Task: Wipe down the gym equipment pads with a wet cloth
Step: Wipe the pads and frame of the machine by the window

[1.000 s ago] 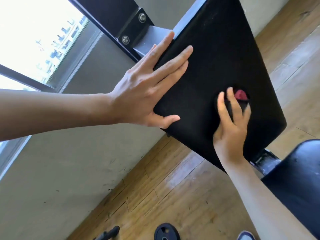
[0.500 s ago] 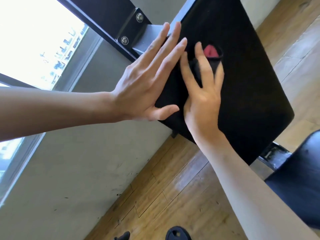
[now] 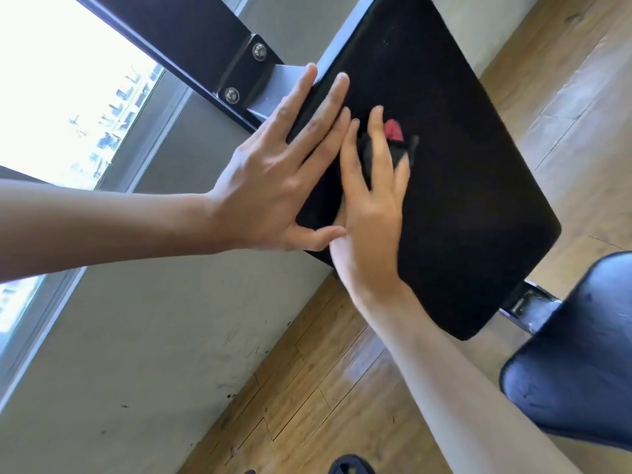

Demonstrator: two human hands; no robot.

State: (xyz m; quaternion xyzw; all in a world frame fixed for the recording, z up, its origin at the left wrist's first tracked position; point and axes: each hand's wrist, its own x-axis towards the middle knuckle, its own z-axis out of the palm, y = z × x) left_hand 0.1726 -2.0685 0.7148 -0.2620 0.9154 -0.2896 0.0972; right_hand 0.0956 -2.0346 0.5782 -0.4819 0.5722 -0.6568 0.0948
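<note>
A large black pad tilts on a metal frame in front of me. My left hand lies flat on the pad's left edge with its fingers straight and spread. My right hand is just to its right and presses a bunched dark cloth with a red patch against the pad's upper left area. The fingers stretch over the cloth, and most of the cloth is hidden under them. The two hands nearly touch.
A dark frame beam with a bolted bracket runs behind the pad. A second dark blue pad sits at the lower right. A window and grey wall are on the left. On the wooden floor below lies a weight plate.
My right hand slid the cloth from the pad's lower middle up and left, until it was beside my left hand. My left hand stayed flat on the pad's edge.
</note>
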